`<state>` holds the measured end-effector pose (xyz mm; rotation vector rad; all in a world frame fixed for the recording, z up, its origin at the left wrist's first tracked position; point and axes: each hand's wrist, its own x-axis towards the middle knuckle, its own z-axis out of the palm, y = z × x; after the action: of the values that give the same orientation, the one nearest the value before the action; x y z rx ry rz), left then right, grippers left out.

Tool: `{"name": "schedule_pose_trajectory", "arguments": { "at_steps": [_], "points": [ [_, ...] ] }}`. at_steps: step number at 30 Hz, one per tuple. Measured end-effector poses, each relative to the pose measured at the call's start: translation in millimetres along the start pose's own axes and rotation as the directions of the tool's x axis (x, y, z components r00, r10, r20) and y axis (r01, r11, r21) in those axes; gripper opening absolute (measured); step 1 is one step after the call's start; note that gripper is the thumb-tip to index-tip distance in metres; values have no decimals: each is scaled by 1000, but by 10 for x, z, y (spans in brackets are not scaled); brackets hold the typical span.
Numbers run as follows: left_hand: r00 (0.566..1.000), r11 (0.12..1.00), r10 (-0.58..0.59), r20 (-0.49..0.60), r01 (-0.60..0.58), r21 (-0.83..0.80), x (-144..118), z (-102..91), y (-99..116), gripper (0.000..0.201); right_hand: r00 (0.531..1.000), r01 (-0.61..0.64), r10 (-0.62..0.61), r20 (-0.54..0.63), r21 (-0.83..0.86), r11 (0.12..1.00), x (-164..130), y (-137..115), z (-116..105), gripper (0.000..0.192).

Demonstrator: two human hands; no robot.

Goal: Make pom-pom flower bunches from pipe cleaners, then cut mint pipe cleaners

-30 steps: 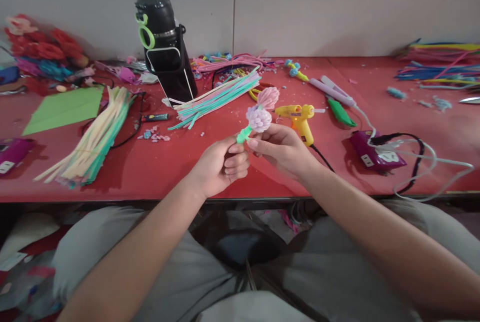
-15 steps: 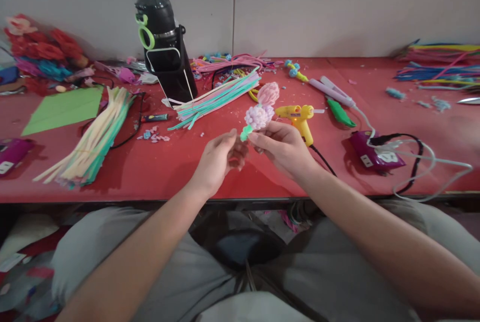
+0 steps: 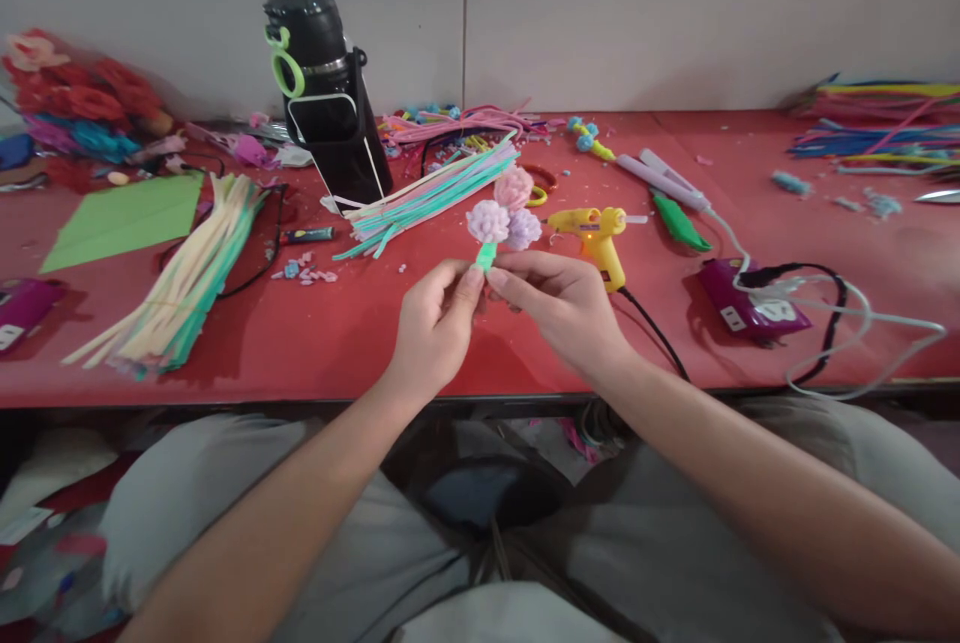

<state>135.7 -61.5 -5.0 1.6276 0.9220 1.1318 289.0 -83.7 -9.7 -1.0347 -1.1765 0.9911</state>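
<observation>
With the thumb and fingers of my left hand (image 3: 435,325) I pinch the short, bright-green stem (image 3: 487,255) of a small fuzzy flower cluster (image 3: 488,222), its round heads pale lilac, lavender and pink. My right hand (image 3: 568,308) pinches at the same stem from the other side, thumb tip close to my left thumb. The cluster points up and away from me, above the red-covered table (image 3: 352,333). Near my right hand sits a yellow glue gun with a black cord (image 3: 604,235); beyond the flowers lies a bundle of pastel fuzzy strips (image 3: 435,198).
</observation>
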Motion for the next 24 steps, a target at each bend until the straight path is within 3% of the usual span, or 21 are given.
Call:
{"name": "schedule_pose_trajectory", "arguments": {
  "at_steps": [2,5,8,11,19,21,23,24],
  "points": [
    [999,999,-14,-32,12,-38,-20,34,-35,38,999,40,-40,-21,-15,999,-21,16,36,16],
    [995,968,-96,-30,86,-237,-28,78,-65,41,997,75,-75,-14,27,997,-35,31,65,13],
    [982,868,-180,59,187,-460,-12,84,-45,38,997,75,-76,16,55,996,-14,21,43,12],
    [960,764,-221,170,279,-582,7,51,1,33,996,50,-54,68,68,996,31,3,-3,15],
    [862,524,-268,429,504,-686,30,-21,80,36,956,-125,50,288,248,961,75,35,-76,16],
    [832,479,-268,485,552,-683,38,-18,78,36,953,-140,59,299,260,956,65,28,-78,15],
    [821,495,-282,497,568,-658,45,-4,57,35,965,-120,56,255,243,963,61,15,-77,15],
    [835,543,-288,468,545,-638,47,6,40,34,974,-105,54,220,224,969,63,9,-77,16]
  ]
}}
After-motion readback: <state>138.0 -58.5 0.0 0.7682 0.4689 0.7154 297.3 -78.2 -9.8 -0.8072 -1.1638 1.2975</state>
